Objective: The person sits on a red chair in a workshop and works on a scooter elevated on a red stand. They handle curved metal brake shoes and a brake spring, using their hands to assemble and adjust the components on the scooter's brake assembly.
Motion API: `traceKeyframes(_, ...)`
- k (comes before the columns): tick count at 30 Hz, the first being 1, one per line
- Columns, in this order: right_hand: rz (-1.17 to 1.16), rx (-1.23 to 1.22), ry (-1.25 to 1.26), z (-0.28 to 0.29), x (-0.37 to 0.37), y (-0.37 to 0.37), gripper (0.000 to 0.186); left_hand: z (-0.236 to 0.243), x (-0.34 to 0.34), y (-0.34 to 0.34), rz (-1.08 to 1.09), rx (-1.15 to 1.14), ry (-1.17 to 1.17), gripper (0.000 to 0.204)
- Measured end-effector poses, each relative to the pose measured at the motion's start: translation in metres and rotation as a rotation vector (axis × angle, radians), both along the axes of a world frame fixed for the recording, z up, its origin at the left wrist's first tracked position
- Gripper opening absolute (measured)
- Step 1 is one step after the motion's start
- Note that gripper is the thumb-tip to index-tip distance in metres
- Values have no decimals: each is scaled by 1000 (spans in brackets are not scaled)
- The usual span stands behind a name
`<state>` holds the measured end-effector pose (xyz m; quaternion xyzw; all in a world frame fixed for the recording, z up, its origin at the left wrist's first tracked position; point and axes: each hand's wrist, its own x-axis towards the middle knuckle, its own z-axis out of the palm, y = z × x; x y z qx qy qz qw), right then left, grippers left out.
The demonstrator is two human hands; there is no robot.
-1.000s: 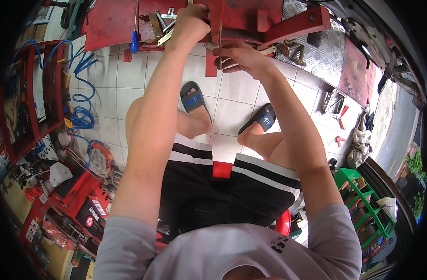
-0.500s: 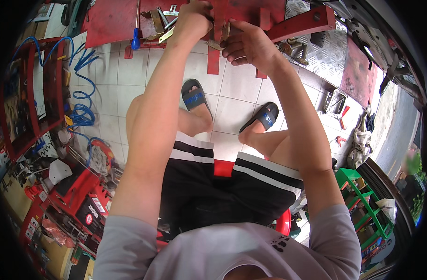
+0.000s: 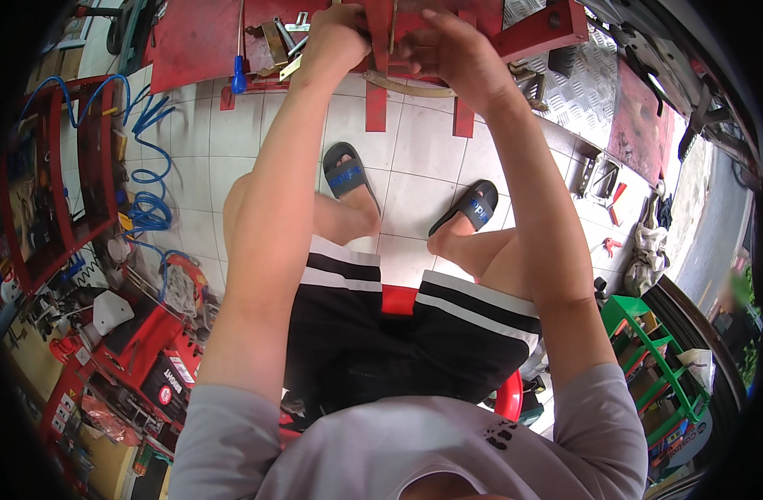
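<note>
My left hand [image 3: 338, 42] is curled against the left side of a red metal upright [image 3: 381, 37] on the red workbench [image 3: 190, 42]. Its fingertips are hidden, so what they grip cannot be seen. To the right of the upright, my right hand [image 3: 463, 58] is open, with its fingers apart and slightly blurred. Below the hands, a thin curved tan strip [image 3: 411, 88] runs along the bench's near edge. Left of my left hand lie several metal parts, among them a pale flat strip [image 3: 291, 68]. A blue-handled screwdriver [image 3: 240, 77] sticks out over the bench edge.
A thick red beam [image 3: 540, 35] juts out at right beside metal parts and checkered plate [image 3: 577, 96]. A coiled blue hose [image 3: 150, 204] hangs at left by a red frame [image 3: 58, 158]. A green rack [image 3: 648, 350] stands at lower right. My sandalled feet rest on white tiles [image 3: 406, 200].
My right hand has spread its fingers and come away from the upright, moving slightly right. The curved strip now shows more fully below it. My left hand stays at the upright, slightly lower.
</note>
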<state>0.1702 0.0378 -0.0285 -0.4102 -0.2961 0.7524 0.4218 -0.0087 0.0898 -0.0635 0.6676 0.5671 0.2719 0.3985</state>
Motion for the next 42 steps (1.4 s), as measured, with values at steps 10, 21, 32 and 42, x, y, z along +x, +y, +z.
traceKeyframes(10,-62,-1,-157,-1,-9,-4,48,13,1,2,-55,54,106,15)
traceKeyframes(21,167,-25,-314,-1,-6,-11,46,-3,1,-5,76,-227,-319,11)
traceKeyframes(32,338,14,-725,-61,-33,-28,38,-22,-25,22,-162,-82,267,28)
traceKeyframes(42,262,-164,-308,-31,-15,-18,42,21,-5,-10,-91,14,-19,22)
